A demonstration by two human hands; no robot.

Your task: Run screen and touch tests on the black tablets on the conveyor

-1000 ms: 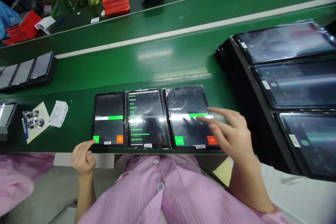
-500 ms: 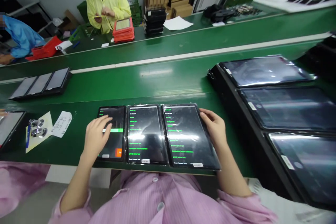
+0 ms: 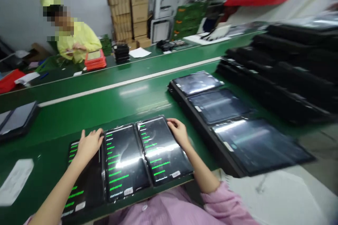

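Observation:
Three dark tablets lie side by side near the front edge of the green table, with green text lists on their screens. Over the upper part of the left tablet (image 3: 91, 190) is my left hand (image 3: 89, 145), its fingers apart and touching the top right area. The middle tablet (image 3: 125, 163) has no hand on it. My right hand (image 3: 179, 132) rests at the upper right edge of the right tablet (image 3: 163, 151), fingers curled at that edge; whether they grip it cannot be made out.
A black tray (image 3: 208, 144) holding three tablets stands to the right, with stacked black trays (image 3: 285, 74) behind it. Paper (image 3: 17, 181) lies at left. Across the green table (image 3: 111, 96), a person in yellow (image 3: 79, 40) sits beside red-framed items (image 3: 95, 60).
The view has turned right. My left hand has moved to the left tablet's top; that screen now shows a green list instead of the bright bar and orange box. My right hand stays beside the right tablet.

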